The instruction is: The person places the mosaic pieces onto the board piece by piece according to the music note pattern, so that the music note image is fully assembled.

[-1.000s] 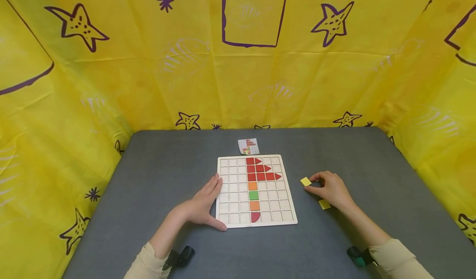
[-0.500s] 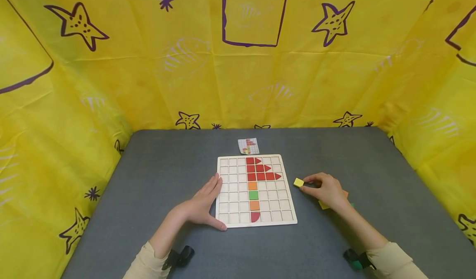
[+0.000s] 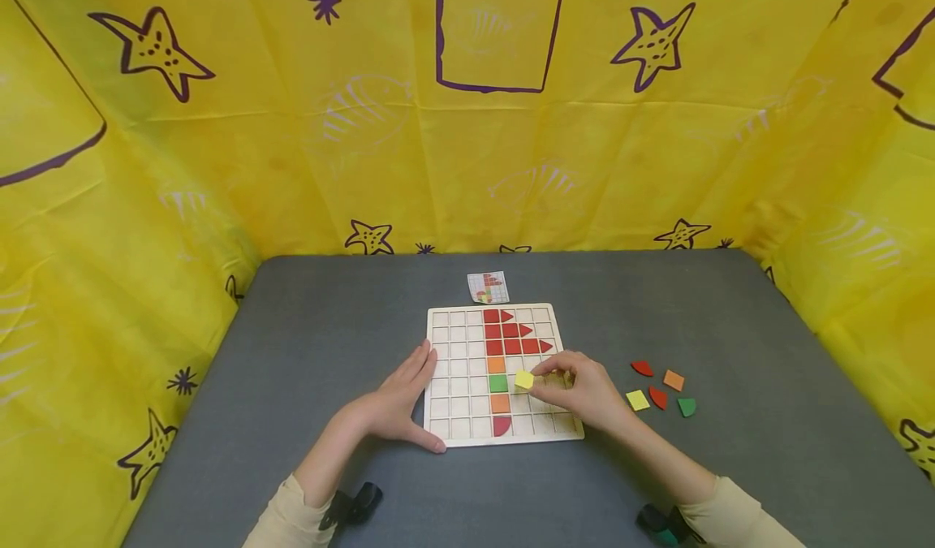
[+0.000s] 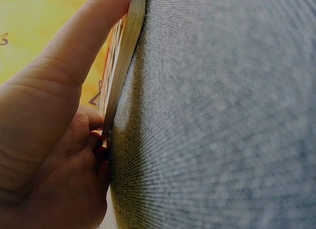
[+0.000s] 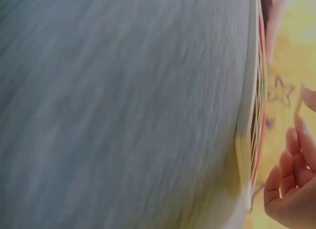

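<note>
A pale wooden grid board (image 3: 458, 363) lies on the grey table. Set in its cells are several red pieces (image 3: 511, 347), two orange squares (image 3: 500, 403), a green square (image 3: 498, 384) and a red quarter-round (image 3: 501, 426) in the nearest row. My right hand (image 3: 584, 387) pinches a yellow square tile (image 3: 524, 380) between thumb and fingertips, over the board just right of the green square. With fingers spread, my left hand (image 3: 394, 402) rests along the board's left edge, thumb at its near corner. The left wrist view shows that thumb (image 4: 74, 46) against the board's side (image 4: 126, 56).
Right of the board lie loose pieces: a yellow square (image 3: 638, 400), an orange square (image 3: 674, 381), two red curved pieces (image 3: 657, 399) and a green piece (image 3: 687, 407). A small printed pattern card (image 3: 488, 287) lies behind the board. Yellow patterned cloth (image 3: 467, 166) surrounds the table.
My right hand has carried the yellow tile leftward from beside the board to above its cells, uncovering the loose pieces on the right. The left hand has stayed in place.
</note>
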Action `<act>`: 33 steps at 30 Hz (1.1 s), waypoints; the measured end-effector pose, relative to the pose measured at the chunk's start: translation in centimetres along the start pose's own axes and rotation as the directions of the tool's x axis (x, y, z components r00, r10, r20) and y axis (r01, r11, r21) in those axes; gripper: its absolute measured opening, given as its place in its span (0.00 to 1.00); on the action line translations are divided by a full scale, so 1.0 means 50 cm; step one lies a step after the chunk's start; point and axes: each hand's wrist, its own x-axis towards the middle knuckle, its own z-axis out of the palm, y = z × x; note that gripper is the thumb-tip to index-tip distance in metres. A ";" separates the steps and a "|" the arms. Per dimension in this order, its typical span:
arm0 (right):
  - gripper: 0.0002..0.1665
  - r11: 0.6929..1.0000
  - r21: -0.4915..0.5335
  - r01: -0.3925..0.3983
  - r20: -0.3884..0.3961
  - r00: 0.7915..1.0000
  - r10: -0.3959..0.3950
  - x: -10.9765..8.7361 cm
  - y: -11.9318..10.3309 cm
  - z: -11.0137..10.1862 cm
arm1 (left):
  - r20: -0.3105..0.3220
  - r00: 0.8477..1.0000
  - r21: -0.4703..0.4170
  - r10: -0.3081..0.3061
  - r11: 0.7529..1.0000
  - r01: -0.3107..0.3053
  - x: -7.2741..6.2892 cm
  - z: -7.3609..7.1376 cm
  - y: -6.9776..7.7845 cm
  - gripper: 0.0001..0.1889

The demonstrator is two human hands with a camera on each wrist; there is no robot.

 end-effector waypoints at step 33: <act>0.14 0.922 -0.226 0.313 0.168 0.945 -0.280 0.034 -0.059 0.101 | -0.004 1.000 0.003 0.022 1.000 -0.022 0.001 0.000 -0.006 0.71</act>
